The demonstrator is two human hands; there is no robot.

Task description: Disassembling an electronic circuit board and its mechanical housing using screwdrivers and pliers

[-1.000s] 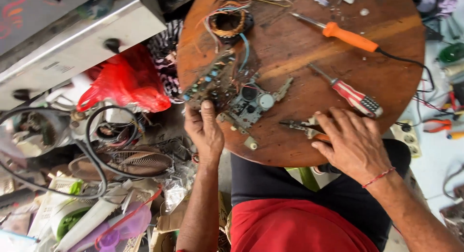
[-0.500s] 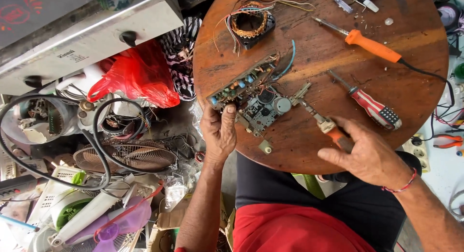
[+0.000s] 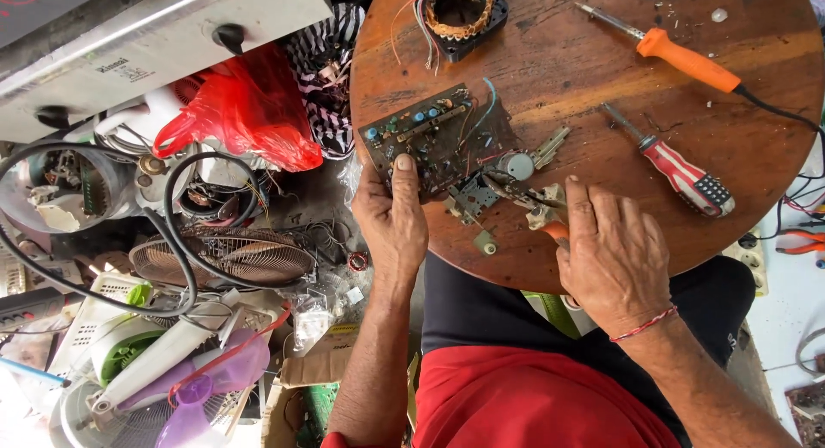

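Note:
A dark green circuit board with small parts and wires lies on the round wooden table. My left hand grips its near edge, thumb pressed on top. My right hand is closed around orange-handled pliers, whose jaws reach into a small metal module at the board's right side. A red string band circles my right wrist.
On the table lie an orange-handled soldering iron, a red-and-white screwdriver and a copper motor winding. Left of the table sit a red plastic bag, fan grilles, cables and scrap parts. Pliers rest at the right edge.
The view has shifted so the table sits further right. My right hand brought the pliers onto the module by the board. My left hand slid up and now clamps the board's edge.

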